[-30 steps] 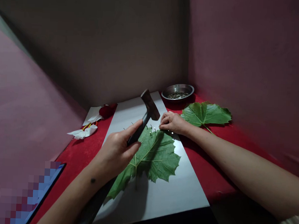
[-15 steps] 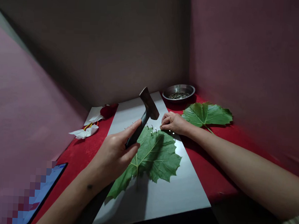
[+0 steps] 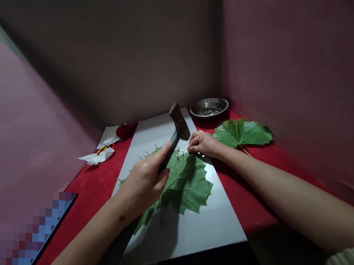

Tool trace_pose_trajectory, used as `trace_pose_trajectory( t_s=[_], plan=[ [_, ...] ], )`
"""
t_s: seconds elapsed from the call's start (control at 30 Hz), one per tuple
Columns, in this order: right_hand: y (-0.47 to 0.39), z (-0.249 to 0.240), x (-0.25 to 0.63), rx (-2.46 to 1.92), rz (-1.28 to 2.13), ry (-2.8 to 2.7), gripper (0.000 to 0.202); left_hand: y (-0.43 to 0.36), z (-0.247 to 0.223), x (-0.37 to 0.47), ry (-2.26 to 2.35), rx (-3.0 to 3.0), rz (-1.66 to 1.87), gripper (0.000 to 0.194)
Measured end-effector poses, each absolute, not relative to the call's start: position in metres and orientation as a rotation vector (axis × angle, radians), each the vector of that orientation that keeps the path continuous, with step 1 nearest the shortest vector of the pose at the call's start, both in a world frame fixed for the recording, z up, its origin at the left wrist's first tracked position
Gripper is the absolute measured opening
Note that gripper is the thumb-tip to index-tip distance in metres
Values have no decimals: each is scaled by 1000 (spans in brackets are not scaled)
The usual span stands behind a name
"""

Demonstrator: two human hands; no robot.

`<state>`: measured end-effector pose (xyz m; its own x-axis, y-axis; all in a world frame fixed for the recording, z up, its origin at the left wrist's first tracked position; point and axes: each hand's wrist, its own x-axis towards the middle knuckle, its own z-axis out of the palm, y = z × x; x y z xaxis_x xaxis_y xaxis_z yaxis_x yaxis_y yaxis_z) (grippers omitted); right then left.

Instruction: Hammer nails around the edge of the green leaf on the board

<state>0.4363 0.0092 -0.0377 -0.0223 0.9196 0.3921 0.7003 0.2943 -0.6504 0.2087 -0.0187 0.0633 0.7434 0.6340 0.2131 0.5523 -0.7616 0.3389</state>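
Note:
My left hand [image 3: 146,178] is wrapped round the dark handle of a hammer [image 3: 181,125], whose metal head is raised above the far edge of a green lobed leaf [image 3: 188,188]. That leaf lies on a white board [image 3: 210,225]. Several small nails [image 3: 146,153] stand upright along its far and left edges. At the far right part of the leaf's edge, my right hand [image 3: 204,144] pinches a nail [image 3: 189,148], mostly hidden by the fingertips. The hammer head is close to these fingers but apart from them.
A metal bowl [image 3: 225,105] of nails stands behind the board. To its right a second leaf [image 3: 248,133] rests on the red cloth [image 3: 100,184]. A red flower-like item [image 3: 124,132] and white tissue [image 3: 100,157] lie left. A blurred screen [image 3: 51,228] is at lower left.
My left hand and the hammer have shifted slightly right, uncovering more nails along the leaf's left edge. My right hand keeps its pinch at the same spot.

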Motion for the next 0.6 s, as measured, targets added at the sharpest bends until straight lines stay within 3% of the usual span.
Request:
trace_pose_trajectory(
  t_s=[0.1,0.3,0.47,0.6],
  plan=[
    [9,-38,436,-1474,358,-1780,3,-16,59,208,976,2642,284,58],
    [10,-39,437,-1451,361,-1768,3,-20,64,204,962,2579,559,59],
    [10,-37,437,-1485,376,-1754,4,-12,62,209,926,2717,264,59],
    [9,-36,436,-1455,377,-1766,3,-14,71,208,984,2674,398,58]
  ],
)
